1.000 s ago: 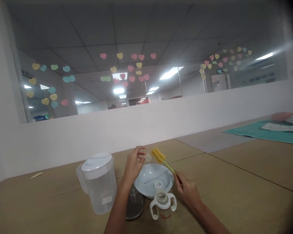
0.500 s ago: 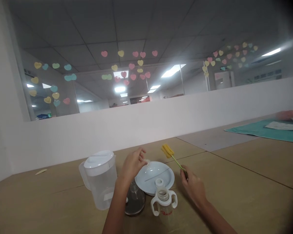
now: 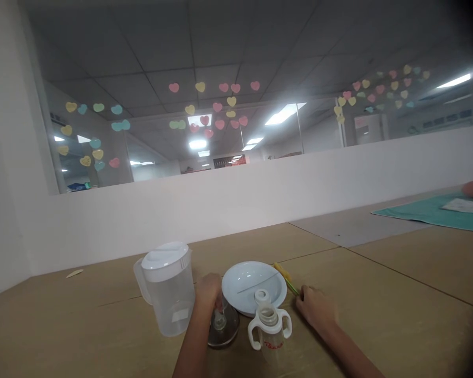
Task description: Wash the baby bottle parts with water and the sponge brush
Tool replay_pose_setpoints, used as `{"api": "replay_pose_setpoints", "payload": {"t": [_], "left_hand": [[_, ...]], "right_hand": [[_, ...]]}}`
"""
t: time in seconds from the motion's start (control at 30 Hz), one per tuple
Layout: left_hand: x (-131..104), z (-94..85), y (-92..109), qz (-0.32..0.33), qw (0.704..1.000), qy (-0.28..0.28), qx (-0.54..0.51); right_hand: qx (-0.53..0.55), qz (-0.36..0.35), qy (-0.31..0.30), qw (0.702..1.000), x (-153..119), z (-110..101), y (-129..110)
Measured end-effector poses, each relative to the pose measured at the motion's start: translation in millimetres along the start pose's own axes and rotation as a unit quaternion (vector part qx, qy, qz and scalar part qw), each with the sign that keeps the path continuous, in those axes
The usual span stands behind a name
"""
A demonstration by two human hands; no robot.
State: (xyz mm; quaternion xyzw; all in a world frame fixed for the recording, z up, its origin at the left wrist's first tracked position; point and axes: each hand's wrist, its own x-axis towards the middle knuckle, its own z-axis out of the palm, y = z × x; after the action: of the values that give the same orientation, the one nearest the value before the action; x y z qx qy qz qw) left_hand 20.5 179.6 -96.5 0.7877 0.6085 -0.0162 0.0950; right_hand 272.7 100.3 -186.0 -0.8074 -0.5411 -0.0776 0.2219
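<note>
My right hand is closed around the green handle of a bottle brush with a yellow sponge head, low over the table at the right of a white bowl. My left hand reaches down to a dark see-through container, its fingers bent and partly hidden. A small clear piece shows just below those fingers; whether they grip it is unclear. A clear baby bottle with white handles stands uncapped in front of the bowl. In the bowl lie a white ring cap and a thin straw-like rod.
A clear pitcher with a white lid stands left of my left forearm. A teal cloth with a white cloth on it lies at the far right. Behind the table runs a white wall below a window with heart-shaped notes.
My left hand has dropped from above the white bowl to the dark container. The right hand has lowered the brush toward the table beside the bowl. The view has shifted slightly.
</note>
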Motion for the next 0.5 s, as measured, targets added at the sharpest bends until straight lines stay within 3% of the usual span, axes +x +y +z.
{"api": "replay_pose_setpoints", "payload": {"t": [0.17, 0.33, 0.5], "left_hand": [[-6, -5.2, 5, 0.087, 0.995, 0.053, -0.02], [-4, 7.0, 37, 0.218, 0.971, 0.067, -0.07], [3, 29.7, 56, 0.246, 0.965, 0.048, -0.071]], "right_hand": [[0.031, -0.026, 0.061, 0.997, 5, 10, 3], [0.149, -0.116, 0.132, 0.973, 8, 14, 2], [0.223, -0.158, 0.101, 0.957, 8, 19, 1]]}}
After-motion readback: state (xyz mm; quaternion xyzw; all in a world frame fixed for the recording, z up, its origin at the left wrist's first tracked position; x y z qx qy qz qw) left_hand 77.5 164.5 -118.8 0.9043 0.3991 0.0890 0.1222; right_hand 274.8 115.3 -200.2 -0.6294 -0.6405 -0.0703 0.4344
